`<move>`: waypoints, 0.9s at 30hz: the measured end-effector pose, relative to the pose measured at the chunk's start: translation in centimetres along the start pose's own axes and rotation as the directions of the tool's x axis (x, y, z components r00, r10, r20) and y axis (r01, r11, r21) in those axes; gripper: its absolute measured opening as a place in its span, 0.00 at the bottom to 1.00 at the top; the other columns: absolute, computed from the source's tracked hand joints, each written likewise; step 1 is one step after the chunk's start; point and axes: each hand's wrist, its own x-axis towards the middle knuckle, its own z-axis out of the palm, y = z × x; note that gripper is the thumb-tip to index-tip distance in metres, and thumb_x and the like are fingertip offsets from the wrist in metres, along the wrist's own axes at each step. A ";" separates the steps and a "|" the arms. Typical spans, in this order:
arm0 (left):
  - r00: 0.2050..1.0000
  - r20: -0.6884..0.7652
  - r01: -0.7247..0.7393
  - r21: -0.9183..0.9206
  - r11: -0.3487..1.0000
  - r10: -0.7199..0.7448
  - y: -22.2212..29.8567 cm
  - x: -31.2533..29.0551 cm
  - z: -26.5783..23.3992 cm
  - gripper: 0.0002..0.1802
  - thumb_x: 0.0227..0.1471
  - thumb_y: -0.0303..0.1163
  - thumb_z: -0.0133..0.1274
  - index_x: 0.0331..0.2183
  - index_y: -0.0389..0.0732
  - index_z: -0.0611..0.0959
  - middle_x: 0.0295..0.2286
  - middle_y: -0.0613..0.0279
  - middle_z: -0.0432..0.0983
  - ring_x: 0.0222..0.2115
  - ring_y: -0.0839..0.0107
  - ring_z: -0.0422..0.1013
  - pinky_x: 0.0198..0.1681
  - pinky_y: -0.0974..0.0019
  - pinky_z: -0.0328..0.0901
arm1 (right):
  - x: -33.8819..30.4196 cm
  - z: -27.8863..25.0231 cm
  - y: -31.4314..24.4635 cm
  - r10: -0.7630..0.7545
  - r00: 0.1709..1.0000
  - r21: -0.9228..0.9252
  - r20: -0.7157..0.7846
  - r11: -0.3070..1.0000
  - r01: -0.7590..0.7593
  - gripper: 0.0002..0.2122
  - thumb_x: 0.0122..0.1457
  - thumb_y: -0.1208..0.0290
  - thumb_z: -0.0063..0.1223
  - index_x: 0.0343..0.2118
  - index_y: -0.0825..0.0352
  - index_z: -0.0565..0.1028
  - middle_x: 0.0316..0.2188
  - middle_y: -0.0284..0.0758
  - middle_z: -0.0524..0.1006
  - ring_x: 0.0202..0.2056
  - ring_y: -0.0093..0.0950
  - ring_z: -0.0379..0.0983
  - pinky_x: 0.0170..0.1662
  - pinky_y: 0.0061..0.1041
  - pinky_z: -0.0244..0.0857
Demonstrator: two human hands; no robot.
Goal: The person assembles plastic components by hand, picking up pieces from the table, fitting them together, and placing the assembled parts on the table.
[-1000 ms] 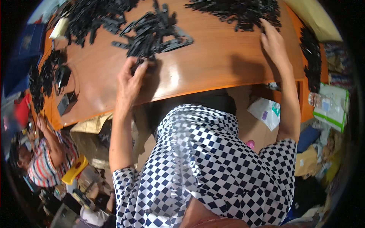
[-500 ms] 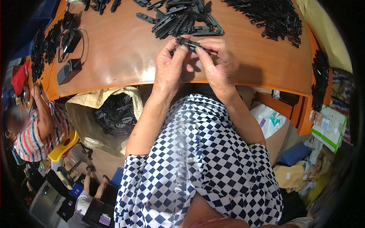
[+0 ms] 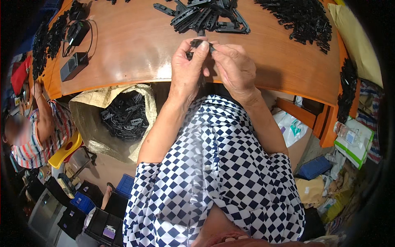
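Just over the table's near edge, my left hand grips a small black plastic part, its thumb pressed along the top. My right hand pinches at the right end of the same part with thumb and fingers together. Much of the part is hidden by the fingers, so its full shape cannot be made out. Right beyond my hands lies a heap of long, narrow black plastic pieces on the brown table.
A second heap of black pieces lies at the far right. Black power adapters with cords sit at the left. Below the table edge stands an open woven sack holding black parts. Another person sits at the left.
My right thumb and fingers have closed in at the part's right end, where the thumb lay along it before. The whole view has shifted slightly, and the heap appears a little higher.
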 end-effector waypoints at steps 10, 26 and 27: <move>0.981 0.189 -0.035 -0.044 0.998 0.042 -0.2 0.1 -1.6 0.14 0.53 0.30 0.53 0.42 0.36 0.75 0.38 0.57 0.77 0.18 0.84 0.65 0.20 0.80 0.63 | 0.9 -2.1 -2.0 0.562 0.795 0.292 0.228 0.740 -0.606 0.17 0.44 0.72 0.66 0.37 0.68 0.73 0.32 0.37 0.76 0.34 0.32 0.74 0.38 0.29 0.69; 0.931 0.337 -0.106 -0.119 0.987 0.140 -0.7 -0.8 -3.1 0.15 0.52 0.33 0.55 0.41 0.37 0.75 0.39 0.53 0.77 0.26 0.81 0.68 0.28 0.80 0.65 | 0.4 -1.6 -4.1 0.548 0.757 0.459 0.356 0.603 -0.652 0.09 0.53 0.75 0.58 0.34 0.73 0.73 0.23 0.40 0.77 0.24 0.27 0.77 0.26 0.22 0.69; 0.930 0.339 -0.110 -0.118 0.987 0.144 -1.0 -0.9 -3.1 0.15 0.52 0.33 0.55 0.41 0.37 0.75 0.39 0.53 0.77 0.26 0.81 0.68 0.28 0.80 0.65 | 0.2 -1.6 -4.1 0.553 0.762 0.439 0.337 0.624 -0.647 0.09 0.52 0.75 0.59 0.33 0.72 0.73 0.22 0.39 0.77 0.24 0.27 0.77 0.26 0.23 0.69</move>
